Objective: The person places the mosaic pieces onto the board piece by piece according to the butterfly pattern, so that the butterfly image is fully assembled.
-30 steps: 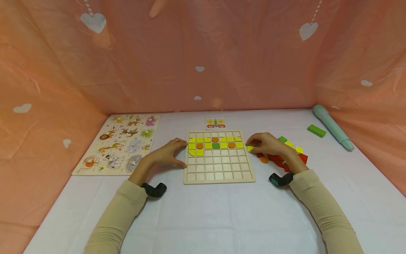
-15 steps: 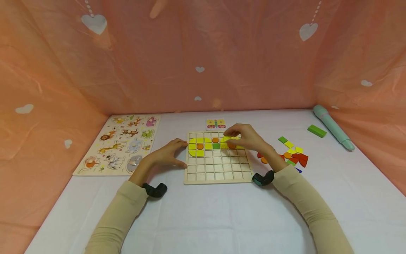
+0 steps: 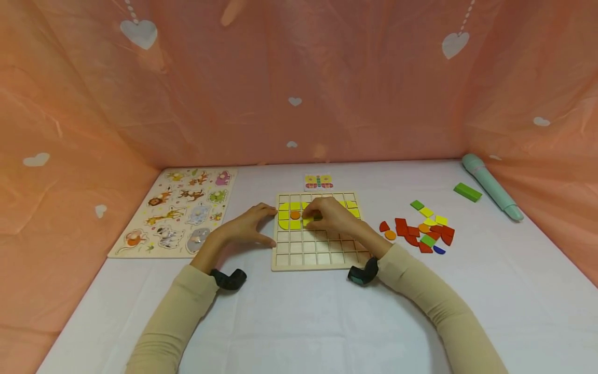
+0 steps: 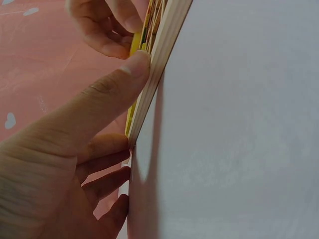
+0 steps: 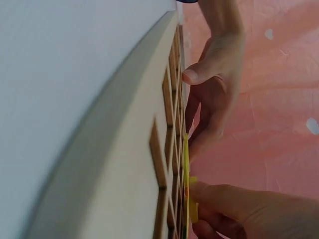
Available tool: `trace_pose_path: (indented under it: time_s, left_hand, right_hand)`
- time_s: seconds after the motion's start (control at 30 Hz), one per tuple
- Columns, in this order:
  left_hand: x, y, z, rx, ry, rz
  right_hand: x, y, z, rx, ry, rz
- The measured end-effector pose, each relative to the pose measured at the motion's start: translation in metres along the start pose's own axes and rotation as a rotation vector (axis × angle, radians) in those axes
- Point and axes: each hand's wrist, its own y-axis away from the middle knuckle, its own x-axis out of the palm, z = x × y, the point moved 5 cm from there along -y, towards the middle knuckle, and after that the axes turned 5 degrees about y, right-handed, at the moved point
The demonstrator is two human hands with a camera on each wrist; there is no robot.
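Observation:
A wooden grid board (image 3: 323, 245) lies mid-table, its upper rows partly filled with yellow tiles (image 3: 288, 206) and an orange round tile (image 3: 295, 215). At the board's left edge my left hand (image 3: 246, 226) rests, thumb near the lower side and fingers near the upper, touching the rim. Over the board my right hand (image 3: 334, 217) pinches a yellow tile (image 5: 193, 210) between thumb and fingers, low over the third row. The left wrist view also shows this yellow tile (image 4: 135, 44) by the fingertips. The right hand hides several filled cells.
Loose red tiles (image 3: 401, 227), with green, yellow, orange and blue ones, lie right of the board. Behind it is a butterfly pattern card (image 3: 319, 182). An animal puzzle board (image 3: 154, 215) lies left; a green block (image 3: 467, 192) and a mint microphone-shaped object (image 3: 490, 184) lie far right.
My right hand has moved left from beside the loose tiles, across the board, carrying a yellow tile to the third row. The left hand has stayed at the board's edge.

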Motion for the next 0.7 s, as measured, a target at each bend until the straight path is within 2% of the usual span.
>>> trace_pose_path:
  time_s: [0.17,0.7]
  left_hand:
    - [-0.0003,0.0003,-0.0003,-0.005,-0.001,0.001]
    - [-0.0011,-0.0002,0.0004,-0.009,-0.004,-0.002]
  right_hand:
    - [0.0020,0.0014,-0.0022,0.010,-0.008,-0.002]
    - [0.0029,0.0011,-0.0022,-0.037,-0.034,-0.007]
